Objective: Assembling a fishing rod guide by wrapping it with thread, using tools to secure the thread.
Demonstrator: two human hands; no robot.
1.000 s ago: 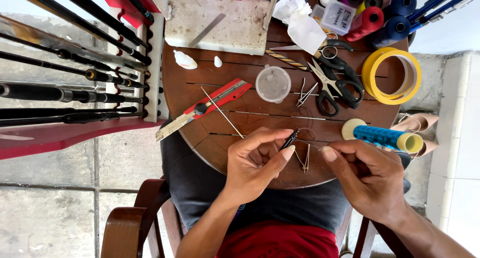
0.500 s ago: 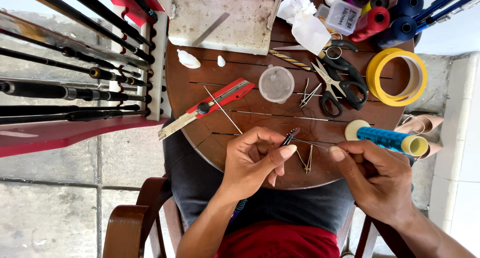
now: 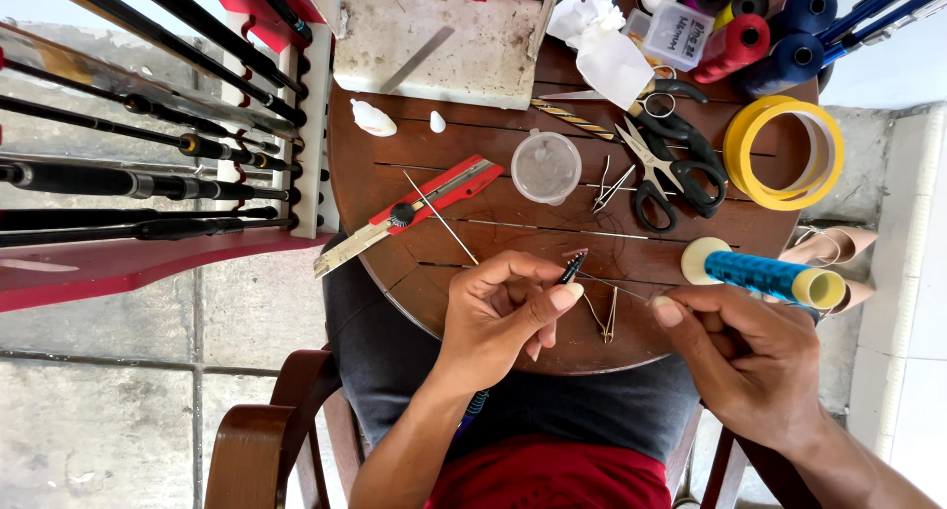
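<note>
The left hand (image 3: 503, 307) has lifted slightly, fingers still pinching the thin dark rod tip (image 3: 572, 267), while the right hand (image 3: 750, 356) pinches fine thread over the table (image 3: 395, 174).

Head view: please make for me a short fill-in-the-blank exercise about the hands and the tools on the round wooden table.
1. The left hand pinches a thin dark rod tip between thumb and ____.
2. The utility knife on the round table has a ____ body.
3. The black scissors lie beside a roll of ____ tape.
4. The spool near the right hand carries shiny ____ thread.

Missing words: forefinger; red; yellow; blue
</note>
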